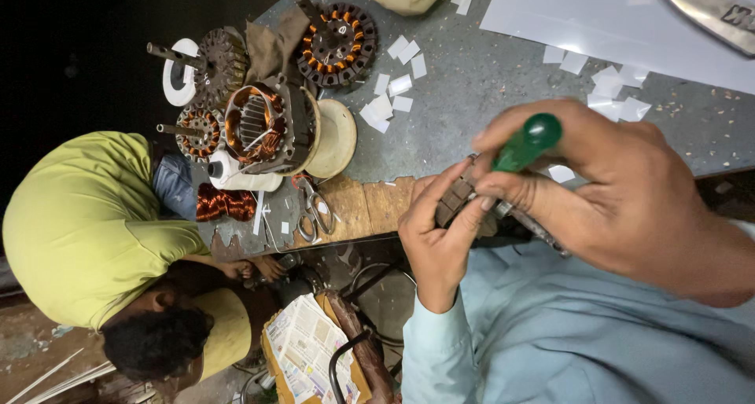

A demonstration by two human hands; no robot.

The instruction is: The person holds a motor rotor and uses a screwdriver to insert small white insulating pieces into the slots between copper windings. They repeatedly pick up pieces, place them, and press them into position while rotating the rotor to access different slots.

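Your right hand (621, 192) grips a green-handled screwdriver (525, 143); your left hand (436, 239) clasps a small motor core (456, 203) beside the bench (472, 82).

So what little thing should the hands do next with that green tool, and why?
Probably press the green-handled screwdriver a little further into the small metal motor part. The right hand already grips the handle with its tip hidden at that part, and the left hand pinches the part in mid-air, so holding it steady matters.
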